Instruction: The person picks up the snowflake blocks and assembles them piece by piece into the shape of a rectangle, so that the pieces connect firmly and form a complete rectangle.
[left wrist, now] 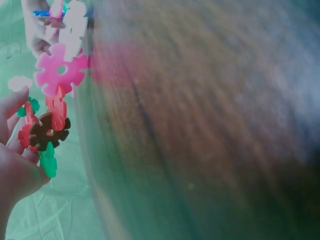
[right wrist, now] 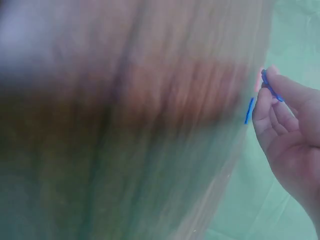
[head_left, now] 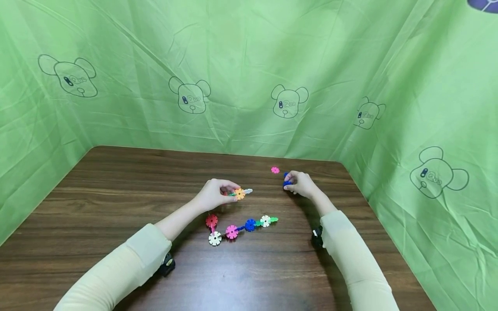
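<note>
My left hand [head_left: 215, 192] pinches a short string of flower-shaped interlocking discs above the table, with an orange disc [head_left: 240, 193] beside its fingertips and a whitish disc [head_left: 248, 191] at the end. In the left wrist view, notched discs in brown [left wrist: 42, 134], red [left wrist: 56, 111] and pink [left wrist: 61, 69] show at and beyond the left fingers. To the right, my right hand [head_left: 301, 185] pinches a blue disc [right wrist: 272, 86] between thumb and fingers. A second blue disc [right wrist: 249, 111] lies on the table close by that hand.
A longer joined chain lies on the table nearer me, including a red disc [head_left: 212, 220], a pink disc [head_left: 231, 232] and a blue disc [head_left: 250, 224]. One loose pink disc [head_left: 275, 170] rests near the back edge. Green cloth [head_left: 241, 129] hangs around the brown table [head_left: 116, 194].
</note>
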`<state>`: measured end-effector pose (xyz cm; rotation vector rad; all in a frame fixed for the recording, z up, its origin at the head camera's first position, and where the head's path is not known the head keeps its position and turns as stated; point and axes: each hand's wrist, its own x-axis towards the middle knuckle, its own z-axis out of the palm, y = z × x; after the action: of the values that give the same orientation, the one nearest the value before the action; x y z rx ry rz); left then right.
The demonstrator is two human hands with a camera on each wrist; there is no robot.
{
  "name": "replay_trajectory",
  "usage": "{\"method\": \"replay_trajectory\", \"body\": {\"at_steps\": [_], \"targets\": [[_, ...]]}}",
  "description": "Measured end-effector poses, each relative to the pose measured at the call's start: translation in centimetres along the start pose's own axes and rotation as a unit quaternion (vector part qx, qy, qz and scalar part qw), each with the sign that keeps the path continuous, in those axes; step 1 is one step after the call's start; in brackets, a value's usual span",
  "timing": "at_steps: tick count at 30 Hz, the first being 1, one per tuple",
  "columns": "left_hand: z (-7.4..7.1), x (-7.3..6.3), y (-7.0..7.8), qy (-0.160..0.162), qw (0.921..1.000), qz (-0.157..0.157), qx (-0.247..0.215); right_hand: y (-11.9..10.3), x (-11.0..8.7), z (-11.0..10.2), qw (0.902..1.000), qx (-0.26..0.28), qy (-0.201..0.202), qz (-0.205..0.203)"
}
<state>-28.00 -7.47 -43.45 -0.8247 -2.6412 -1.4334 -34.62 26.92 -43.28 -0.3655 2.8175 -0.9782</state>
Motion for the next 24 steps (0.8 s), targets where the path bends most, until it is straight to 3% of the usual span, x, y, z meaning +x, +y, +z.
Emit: {"method": "replay_trajectory", "body": {"at_steps": [9, 16, 24], "targets": [[0.1, -0.1, -0.4, 0.019, 0.9993, 0.030, -0.006, -1.9, -0.9, 0.0, 0.9954, 0.064, 0.063, -0.035], [-0.1, -0.1, -0.1, 0.011, 0.9999, -0.004, -0.006, -5.1, -2.3, -0.1, 0.9876, 0.123, 0.070, -0.069], [-0.1, -0.4, 0.5, 0.022, 0.9997, 0.009, 0.008, -7.9, -3.2, 1.5, 0.9727, 0.198, 0.079, -0.090]]}}
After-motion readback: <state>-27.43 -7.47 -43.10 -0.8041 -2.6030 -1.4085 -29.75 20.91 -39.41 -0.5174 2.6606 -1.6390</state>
